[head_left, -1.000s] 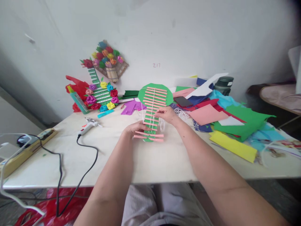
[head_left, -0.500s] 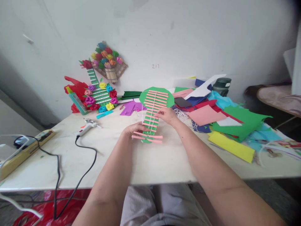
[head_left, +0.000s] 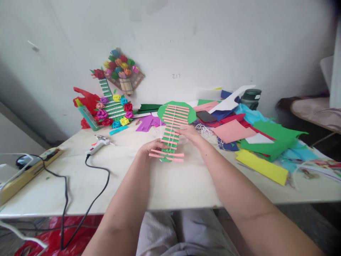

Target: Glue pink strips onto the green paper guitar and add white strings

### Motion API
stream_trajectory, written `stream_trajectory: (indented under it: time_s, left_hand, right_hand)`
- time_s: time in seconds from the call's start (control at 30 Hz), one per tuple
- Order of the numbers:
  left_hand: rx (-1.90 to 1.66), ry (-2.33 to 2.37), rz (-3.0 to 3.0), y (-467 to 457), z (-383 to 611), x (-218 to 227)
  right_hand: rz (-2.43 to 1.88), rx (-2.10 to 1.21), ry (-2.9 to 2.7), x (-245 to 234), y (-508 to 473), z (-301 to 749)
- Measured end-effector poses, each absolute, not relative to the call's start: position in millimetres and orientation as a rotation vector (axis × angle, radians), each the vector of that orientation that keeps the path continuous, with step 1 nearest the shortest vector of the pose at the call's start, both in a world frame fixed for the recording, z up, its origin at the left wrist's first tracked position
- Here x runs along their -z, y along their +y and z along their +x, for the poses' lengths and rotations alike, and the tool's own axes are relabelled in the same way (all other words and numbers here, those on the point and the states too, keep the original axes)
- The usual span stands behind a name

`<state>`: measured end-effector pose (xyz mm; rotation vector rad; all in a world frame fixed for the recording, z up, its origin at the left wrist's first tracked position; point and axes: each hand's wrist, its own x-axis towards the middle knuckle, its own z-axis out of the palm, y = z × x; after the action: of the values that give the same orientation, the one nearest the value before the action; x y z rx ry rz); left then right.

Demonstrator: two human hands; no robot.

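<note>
A green paper guitar (head_left: 191, 113) with pink paper strips laid across it is held up over the table, its rounded end away from me. White string (head_left: 172, 125) runs lengthwise over the strips, and a loose length hangs along the left side. My left hand (head_left: 154, 146) grips the near, narrow end from the left, its fingers partly behind the paper. At the right edge, about midway along, my right hand (head_left: 188, 132) has its fingers on the guitar and string; some fingertips are hidden. Two longer pink strips (head_left: 176, 157) cross the near end.
A hot glue gun (head_left: 99, 144) with a black cord lies left, near a power strip (head_left: 50, 156). Behind it stand a glue bottle (head_left: 87, 115) and a flower-decorated guitar (head_left: 114, 106). Coloured sheets (head_left: 266, 138), a phone (head_left: 206, 116) and white string (head_left: 204, 129) lie to the right.
My right hand has gone from a raised pinch over the strings to lying flatter along the guitar's right edge. The guitar has tilted slightly; my left hand stays in place.
</note>
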<state>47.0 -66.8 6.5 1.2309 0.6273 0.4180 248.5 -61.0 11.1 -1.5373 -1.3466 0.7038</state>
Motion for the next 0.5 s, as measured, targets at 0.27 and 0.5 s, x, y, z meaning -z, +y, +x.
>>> stream_trajectory:
  time_s: [0.27,0.5]
  left_hand:
    - [-0.382,0.623,1.235,-65.3,46.8,-5.9]
    - [-0.474,0.611,1.166,-59.8,53.2,-4.2]
  right_hand:
    - [-1.163,-1.235,-0.911,1.6,-56.8,238.0]
    - [-1.053,-1.345,-0.776,-1.4,-56.8,237.5]
